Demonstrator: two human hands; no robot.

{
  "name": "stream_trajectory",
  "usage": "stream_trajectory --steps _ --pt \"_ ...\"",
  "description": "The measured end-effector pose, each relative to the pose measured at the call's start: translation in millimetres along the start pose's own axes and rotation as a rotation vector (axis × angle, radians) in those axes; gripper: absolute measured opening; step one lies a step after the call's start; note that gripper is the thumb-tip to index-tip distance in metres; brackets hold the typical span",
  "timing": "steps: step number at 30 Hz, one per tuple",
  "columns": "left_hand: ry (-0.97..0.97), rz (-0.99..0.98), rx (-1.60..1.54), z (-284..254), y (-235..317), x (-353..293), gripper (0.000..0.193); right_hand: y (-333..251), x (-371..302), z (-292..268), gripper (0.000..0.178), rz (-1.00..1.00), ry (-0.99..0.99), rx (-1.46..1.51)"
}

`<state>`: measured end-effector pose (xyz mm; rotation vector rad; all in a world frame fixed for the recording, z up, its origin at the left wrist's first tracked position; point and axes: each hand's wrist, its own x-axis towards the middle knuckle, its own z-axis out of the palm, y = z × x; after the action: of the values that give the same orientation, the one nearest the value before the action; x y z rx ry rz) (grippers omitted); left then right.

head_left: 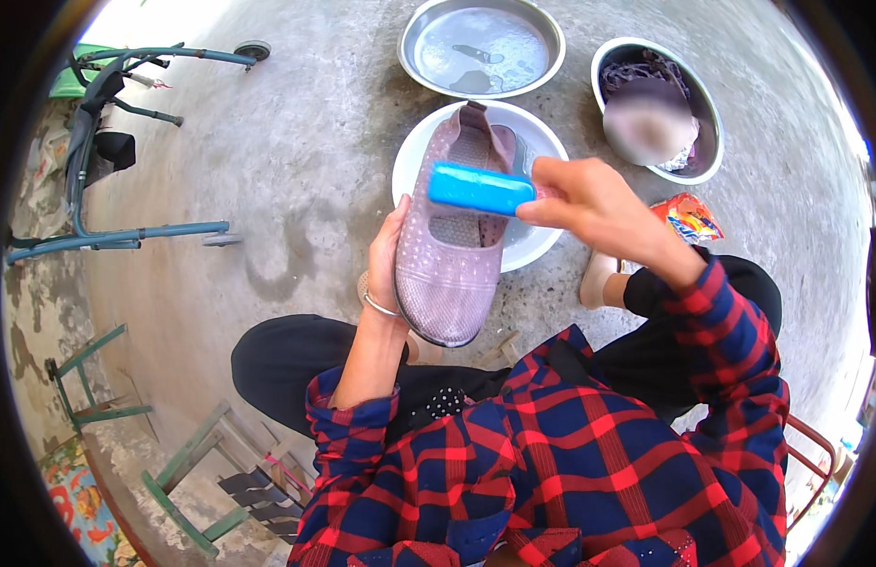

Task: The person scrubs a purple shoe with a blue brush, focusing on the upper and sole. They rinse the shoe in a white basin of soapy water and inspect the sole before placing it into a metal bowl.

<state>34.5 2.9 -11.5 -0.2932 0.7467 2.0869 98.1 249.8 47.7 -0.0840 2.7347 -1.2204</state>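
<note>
A mauve knit slip-on shoe [449, 288] is tilted above a white basin [412, 161], its toe toward me and its opening facing up. My left hand [385, 250] is closed around the shoe's left side, thumb along the upper. In my right hand [589, 200] is a blue-backed scrubbing brush [480, 189], gripped by its handle end. The brush lies across the shoe's opening, and its bristles are hidden beneath the back. Some water shows in the white basin behind the shoe.
Beyond stands a metal basin [419, 47] of cloudy water. To the right, another metal basin [710, 156] holds dark cloth and a blurred round shape. An orange packet [688, 217] lies near my foot. At left are a blue-framed wheeled walker [154, 231] and a green-framed chair [188, 472].
</note>
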Motion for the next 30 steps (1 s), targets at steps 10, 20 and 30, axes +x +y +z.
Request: stream_trajectory --steps 10,20,30 --pt "-0.087 0.096 0.157 -5 -13 2 0.052 9 5 2 0.039 0.086 0.161 -0.106" --pt "0.112 0.094 0.177 -38 0 9 0.039 63 42 1 0.054 0.462 0.210 -0.210" --pt "0.543 0.283 0.414 -85 -41 79 0.061 178 42 124 0.033 1.002 0.262 0.850"
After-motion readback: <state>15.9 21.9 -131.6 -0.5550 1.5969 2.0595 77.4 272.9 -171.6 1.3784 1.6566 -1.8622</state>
